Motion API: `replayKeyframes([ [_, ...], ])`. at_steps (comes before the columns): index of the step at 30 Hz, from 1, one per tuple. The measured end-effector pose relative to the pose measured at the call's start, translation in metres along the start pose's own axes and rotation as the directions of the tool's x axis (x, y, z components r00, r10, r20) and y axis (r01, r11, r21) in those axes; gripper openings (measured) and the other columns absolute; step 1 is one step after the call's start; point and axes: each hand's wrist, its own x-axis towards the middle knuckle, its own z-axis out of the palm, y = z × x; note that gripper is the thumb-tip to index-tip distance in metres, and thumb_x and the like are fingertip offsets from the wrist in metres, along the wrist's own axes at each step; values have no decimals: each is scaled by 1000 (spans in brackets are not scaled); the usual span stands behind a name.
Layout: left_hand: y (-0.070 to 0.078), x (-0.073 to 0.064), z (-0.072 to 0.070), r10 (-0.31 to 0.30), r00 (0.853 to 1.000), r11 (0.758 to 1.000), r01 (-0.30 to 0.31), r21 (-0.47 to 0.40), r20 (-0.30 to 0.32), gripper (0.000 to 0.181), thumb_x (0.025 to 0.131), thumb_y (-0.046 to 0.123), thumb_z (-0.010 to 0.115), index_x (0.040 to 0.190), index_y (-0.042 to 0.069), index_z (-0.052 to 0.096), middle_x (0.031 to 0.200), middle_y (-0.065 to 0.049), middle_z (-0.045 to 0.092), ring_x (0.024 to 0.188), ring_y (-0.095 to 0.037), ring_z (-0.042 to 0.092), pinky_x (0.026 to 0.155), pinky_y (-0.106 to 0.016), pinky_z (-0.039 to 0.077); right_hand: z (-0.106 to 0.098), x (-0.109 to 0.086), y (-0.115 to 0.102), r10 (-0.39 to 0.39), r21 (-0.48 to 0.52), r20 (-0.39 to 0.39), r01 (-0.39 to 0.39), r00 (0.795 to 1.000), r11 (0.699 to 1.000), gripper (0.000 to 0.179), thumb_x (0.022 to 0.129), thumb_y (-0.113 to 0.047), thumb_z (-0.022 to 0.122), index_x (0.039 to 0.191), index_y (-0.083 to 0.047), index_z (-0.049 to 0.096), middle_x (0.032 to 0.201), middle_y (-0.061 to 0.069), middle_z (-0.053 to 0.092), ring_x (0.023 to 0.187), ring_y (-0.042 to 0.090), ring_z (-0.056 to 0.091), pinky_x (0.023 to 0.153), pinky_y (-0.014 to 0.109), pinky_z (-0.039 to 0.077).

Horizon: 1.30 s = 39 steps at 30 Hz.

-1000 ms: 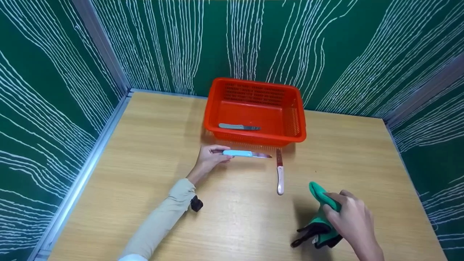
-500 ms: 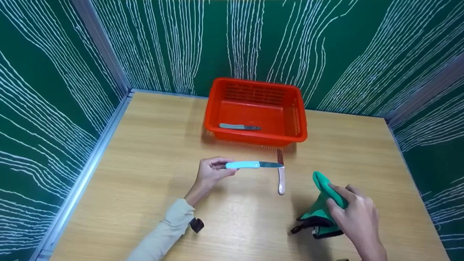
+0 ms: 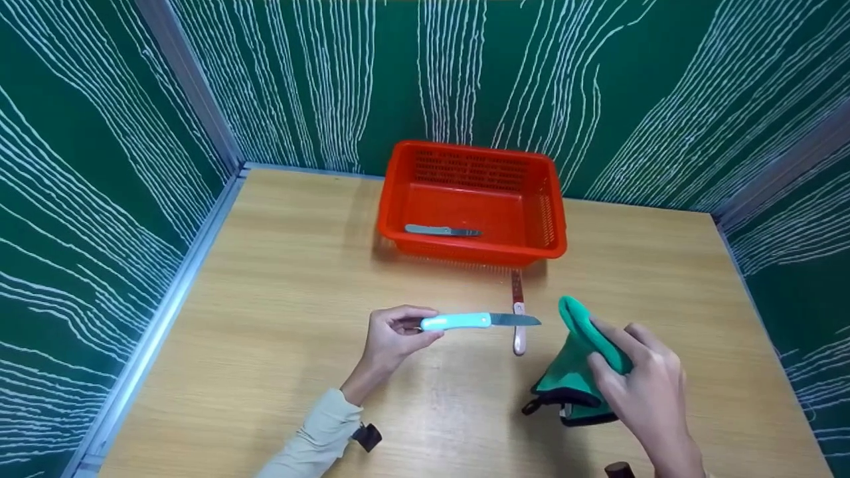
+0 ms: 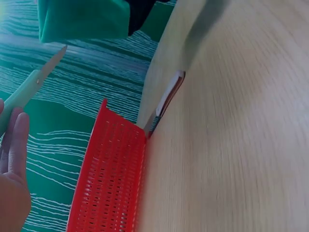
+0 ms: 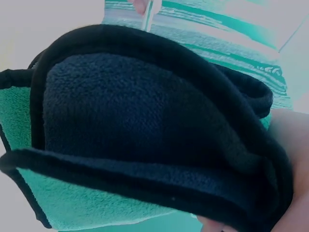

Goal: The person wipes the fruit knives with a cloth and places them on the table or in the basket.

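My left hand [image 3: 390, 342] pinches a paring knife with a light blue handle [image 3: 458, 321] by its handle end. The blade points right, above the table and toward the cloth. In my right hand [image 3: 647, 382] I grip a folded green cloth [image 3: 576, 368] with black edging and a hanging loop. The right wrist view is mostly filled by the cloth's dark inner side [image 5: 106, 106]. A knife with a pale pinkish handle [image 3: 519, 340] lies on the table below the held knife, its reddish blade toward the basket.
A red plastic basket [image 3: 478, 249] stands at the back of the wooden table [image 3: 285, 265]. Inside it lies a knife with a pale grey handle [image 3: 428, 230]. Green walls with white wavy lines enclose the table. A dark brown object [image 3: 619, 470] shows at the bottom edge.
My left hand has brought the blue-handled knife away from the basket, nearer to me and rightward. My right hand has lifted the cloth slightly and moved it closer to the blade.
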Motion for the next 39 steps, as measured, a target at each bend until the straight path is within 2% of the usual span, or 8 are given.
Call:
replayKeyframes([
  [3, -2, -4, 3, 5, 1000, 1000, -5, -17, 5, 28, 70, -13, 76, 96, -16, 67, 93, -23, 69, 81, -24, 69, 72, -35, 59, 2, 2, -9, -6, 13, 22, 6, 1000, 1000, 34, 72, -1, 68, 103, -10, 74, 73, 1, 52, 58, 16, 45, 45, 21, 36],
  [10, -23, -11, 8, 6, 999, 997, -4, -78, 33, 29, 69, -13, 76, 97, -14, 67, 95, -25, 68, 83, -29, 69, 73, -39, 58, 11, 0, -29, -34, 27, 93, 32, 995, 999, 35, 71, 0, 71, 105, -8, 74, 80, 4, 57, 63, 16, 49, 51, 24, 42],
  [15, -27, -11, 10, 43, 998, 995, -39, -95, 45, 29, 68, -10, 79, 95, -14, 68, 89, -26, 68, 74, -28, 69, 61, -31, 59, 26, -9, -41, -98, 4, 198, 100, 975, 995, 37, 70, -3, 74, 107, -10, 73, 89, 8, 62, 68, 19, 54, 55, 26, 48],
  [18, -27, -10, 11, 68, 996, 990, -61, -129, 53, 29, 67, -9, 79, 93, -16, 67, 87, -26, 69, 69, -26, 69, 57, -29, 59, 35, -12, -43, -149, -27, 242, 160, 959, 987, 36, 71, -6, 75, 106, -11, 74, 87, 5, 59, 66, 17, 51, 54, 24, 46],
  [24, -27, -9, 12, 81, 994, 978, -65, -199, 72, 32, 65, -9, 80, 91, -20, 65, 87, -21, 70, 70, -24, 70, 59, -30, 59, 43, -16, -41, -224, -73, 263, 251, 938, 965, 33, 70, -9, 76, 103, -11, 75, 74, -1, 47, 50, 11, 40, 41, 17, 36],
  [28, -28, -9, 12, 122, 989, 969, -102, -225, 77, 32, 66, -8, 80, 90, -21, 64, 86, -18, 71, 70, -24, 70, 59, -32, 59, 43, -17, -40, -214, -109, 311, 258, 926, 960, 33, 72, -14, 77, 105, -12, 74, 78, 2, 49, 48, 13, 42, 39, 16, 36],
  [32, -28, -10, 11, 152, 986, 959, -131, -251, 66, 29, 67, -7, 79, 89, -19, 65, 85, -16, 71, 70, -25, 70, 58, -32, 59, 44, -17, -38, -202, -114, 323, 250, 925, 962, 33, 73, -14, 76, 106, -12, 74, 80, 3, 49, 45, 12, 39, 37, 17, 31],
  [39, -26, -13, 7, 136, 990, 942, -118, -314, 35, 24, 66, -8, 79, 89, -9, 71, 83, -16, 71, 69, -25, 70, 58, -29, 59, 43, -19, -31, -160, -133, 323, 212, 933, 968, 34, 75, -14, 74, 109, -14, 73, 78, 2, 46, 44, 11, 35, 37, 18, 29],
])
